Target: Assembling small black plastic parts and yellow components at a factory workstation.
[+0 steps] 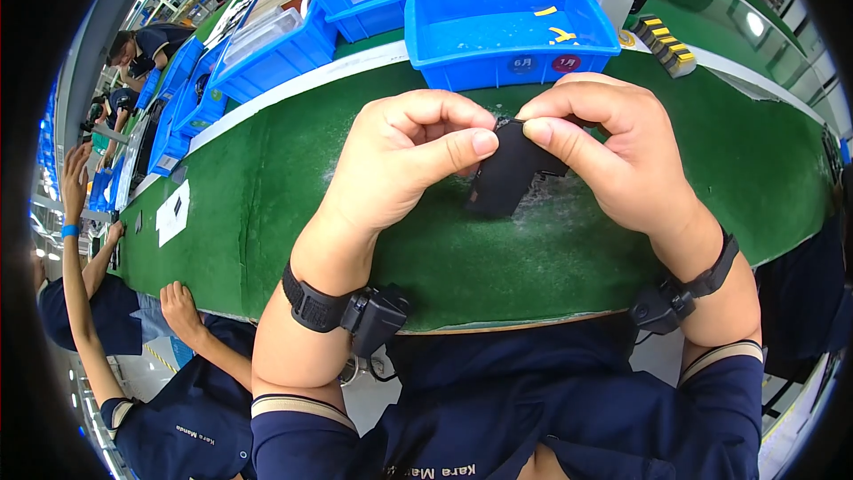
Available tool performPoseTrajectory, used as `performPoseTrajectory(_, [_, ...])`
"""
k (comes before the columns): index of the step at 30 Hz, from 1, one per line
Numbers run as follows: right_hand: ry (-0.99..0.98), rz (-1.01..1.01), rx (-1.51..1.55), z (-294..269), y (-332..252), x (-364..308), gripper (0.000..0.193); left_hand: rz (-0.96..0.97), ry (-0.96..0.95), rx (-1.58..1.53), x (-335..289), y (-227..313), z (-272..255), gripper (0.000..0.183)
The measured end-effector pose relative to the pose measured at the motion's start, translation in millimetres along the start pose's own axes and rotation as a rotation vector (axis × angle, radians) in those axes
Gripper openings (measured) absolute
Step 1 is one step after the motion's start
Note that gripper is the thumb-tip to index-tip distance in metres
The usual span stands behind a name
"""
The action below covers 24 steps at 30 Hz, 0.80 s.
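Note:
A flat, black, roughly rectangular part (506, 173) hangs slightly tilted in front of me, above the green work surface (293, 187). Thumb and fingers of my left hand (395, 156) are closed at its upper left corner. Pinching its upper right edge is my right hand (613, 142), with the thumb tip close to the left one. A small jagged dark piece shows beside the part, under the right thumb; whether the two are joined I cannot tell. My fingertips behind the part are mostly hidden. Each forearm wears a black strap with a small device.
Just beyond my hands stands a blue bin (489, 76) with yellow strips (562, 35) inside. More blue bins (275, 71) line the far left edge. Right of the bin lies a black-and-yellow striped block (666, 46). A co-worker's hand (182, 313) rests near a white sheet (172, 224) at left.

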State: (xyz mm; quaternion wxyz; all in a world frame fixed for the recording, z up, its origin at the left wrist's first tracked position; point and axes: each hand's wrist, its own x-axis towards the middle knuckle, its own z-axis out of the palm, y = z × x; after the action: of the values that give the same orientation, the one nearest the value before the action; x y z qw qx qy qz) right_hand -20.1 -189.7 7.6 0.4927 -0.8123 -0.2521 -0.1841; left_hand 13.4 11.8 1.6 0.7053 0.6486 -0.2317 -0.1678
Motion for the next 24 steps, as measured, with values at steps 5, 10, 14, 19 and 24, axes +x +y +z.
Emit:
performPoseTrajectory(5, [-0.001,0.118,0.085,1.2,-1.4,-0.2,0.011,0.009,0.024,0.022,-0.3,-0.8,2.4,0.017])
performPoseTrajectory(10, [0.003,0.145,0.061,-0.6,-3.9,1.0,0.011,0.000,0.031,0.030,-1.5,0.7,2.3,0.012])
performPoseTrajectory(14, [0.048,0.168,0.077,-1.7,-4.1,0.8,0.013,-0.002,0.017,-0.024,-1.7,2.1,1.9,0.012])
performPoseTrajectory(19, [0.078,0.149,0.037,-0.2,-2.6,0.3,0.013,-0.021,0.063,0.079,-2.0,2.6,3.9,0.010])
performPoseTrajectory(24, [0.080,0.158,0.019,-0.7,-3.3,-0.4,0.013,-0.013,0.076,0.104,-3.7,2.3,6.4,0.009])
